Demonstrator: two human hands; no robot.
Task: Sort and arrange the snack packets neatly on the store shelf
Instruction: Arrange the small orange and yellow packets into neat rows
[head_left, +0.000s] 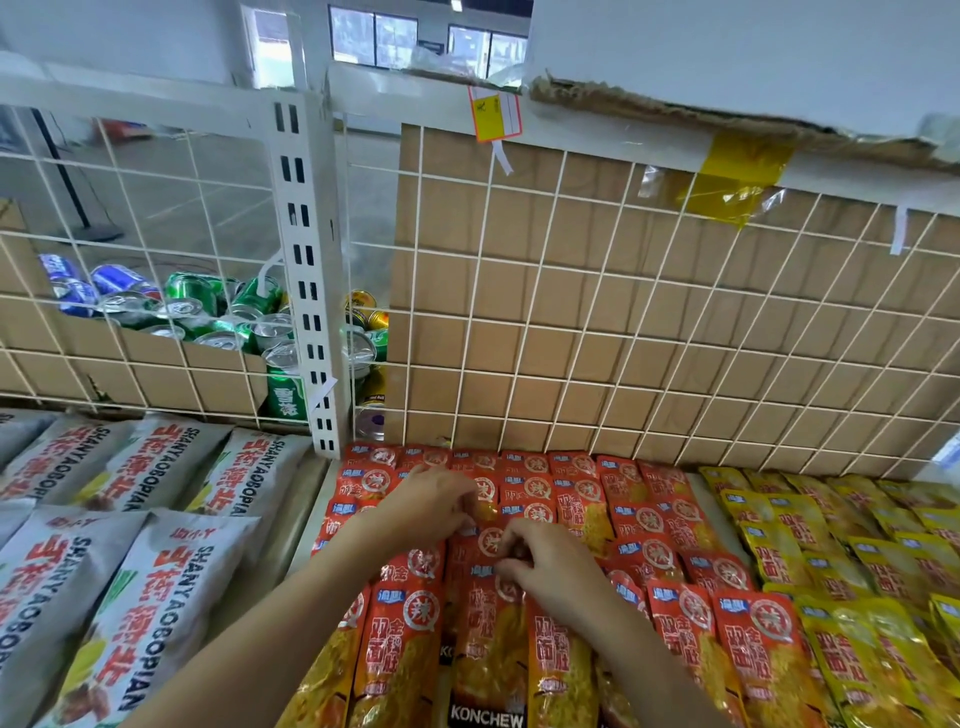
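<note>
Red snack packets lie in overlapping rows across the middle of the shelf. My left hand reaches into the back rows, its fingers curled and pinching the top of a red packet. My right hand sits just in front of it and pinches the top edge of another red packet that lies lengthwise toward me. Both forearms come in from the bottom of the view. Yellow packets of the same kind fill the right part of the shelf.
Large grey-white snack bags lie on the left shelf section. A white wire grid backs the shelf, with brown cardboard behind it. Drink cans are piled in a box behind the grid at left. A white upright post divides the sections.
</note>
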